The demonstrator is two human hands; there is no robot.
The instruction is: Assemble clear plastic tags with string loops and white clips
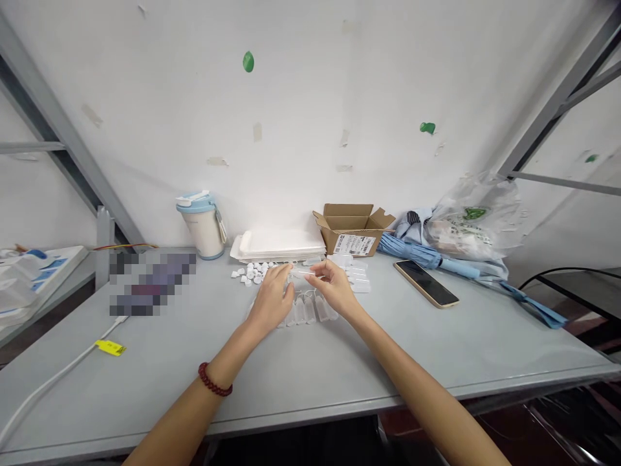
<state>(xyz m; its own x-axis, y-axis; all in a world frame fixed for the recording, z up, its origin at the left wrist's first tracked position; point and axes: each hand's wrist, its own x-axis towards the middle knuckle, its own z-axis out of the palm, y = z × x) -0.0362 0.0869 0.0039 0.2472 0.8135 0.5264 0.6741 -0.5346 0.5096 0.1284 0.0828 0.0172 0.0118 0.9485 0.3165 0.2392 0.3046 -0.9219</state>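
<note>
A small clear plastic bottle [301, 274] is held sideways above the table, between my two hands. My right hand [336, 288] pinches its right end between thumb and fingers. My left hand [270, 299] is curled at the other end, and its fingertips hide whatever they hold there. Several translucent bottles [303, 312] lie in a row just under my hands. White caps [250, 273] are scattered beyond my left hand. More clear bottles [358, 278] lie side by side beyond my right hand.
Against the wall stand a cream tumbler [206, 230], a stack of white trays [281, 244] and an open cardboard box [353, 233]. To the right are a phone [427, 283], a folded blue umbrella [417, 251] and a plastic bag [478, 220]. A white cable [63, 370] crosses the left side.
</note>
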